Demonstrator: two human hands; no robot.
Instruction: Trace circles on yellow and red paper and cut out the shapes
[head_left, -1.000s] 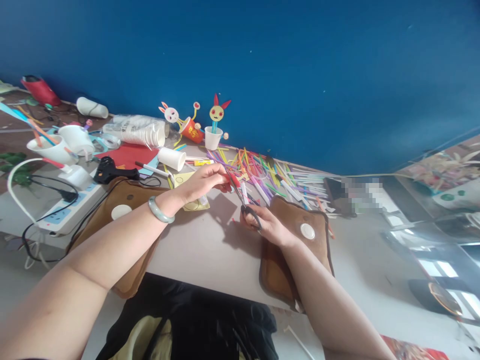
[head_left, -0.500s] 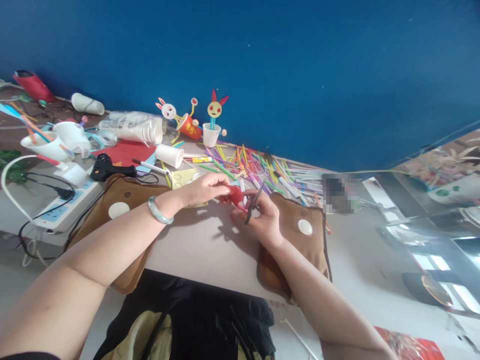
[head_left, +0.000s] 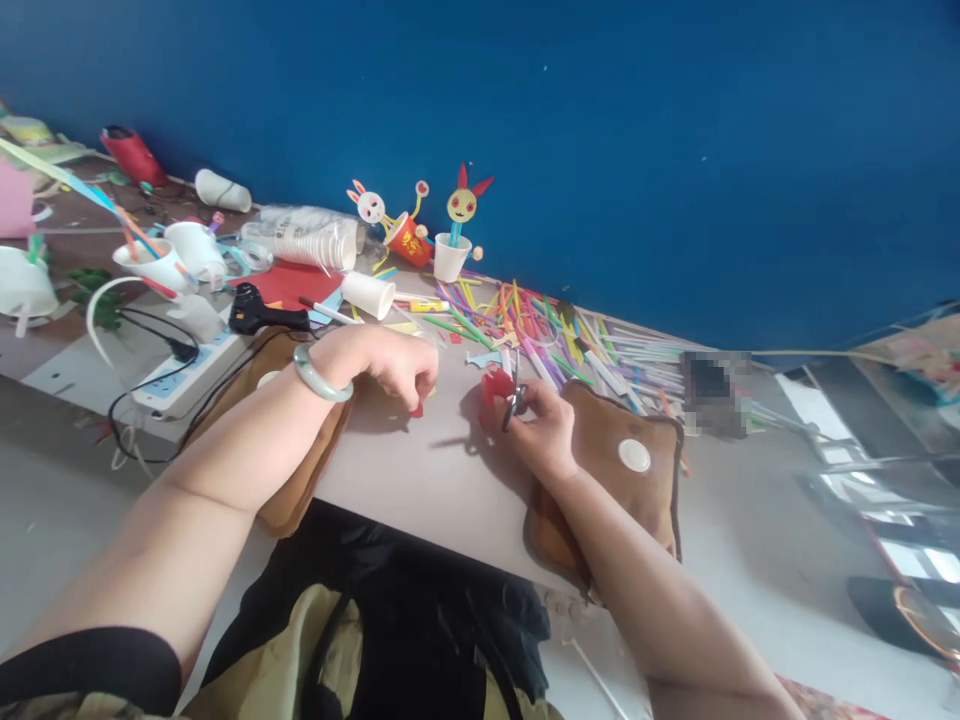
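Scissors (head_left: 513, 403) sit in the right hand (head_left: 541, 430), dark handles threaded through the fingers, and a small red paper piece (head_left: 495, 384) is pressed against the blades at the thumb side; that grip is closed around both. All of it hovers just above the desk (head_left: 420, 470), near its middle, a little in from the front edge. The left hand (head_left: 390, 362) is curled down onto the desk just to the left, fingers pinched together on a tiny red scrap (head_left: 416, 409); a pale green bangle (head_left: 319, 372) rings that wrist. Each forearm lies over a brown pad with a white round cap, one pad (head_left: 296, 440) under the left arm, the other pad (head_left: 622, 470) under the right wrist at the front edge. Toward the back edge, a loose heap of coloured straws (head_left: 540, 330) spreads wide, and two paper cups with bunny faces on sticks stand there: a white cup (head_left: 451, 257) upright, a red cup (head_left: 409, 240) tipped over. The red cup carries yellow characters, too small to read. At the left end, a white power strip (head_left: 187, 375) with black cables lies beside a black glue gun (head_left: 259, 315).
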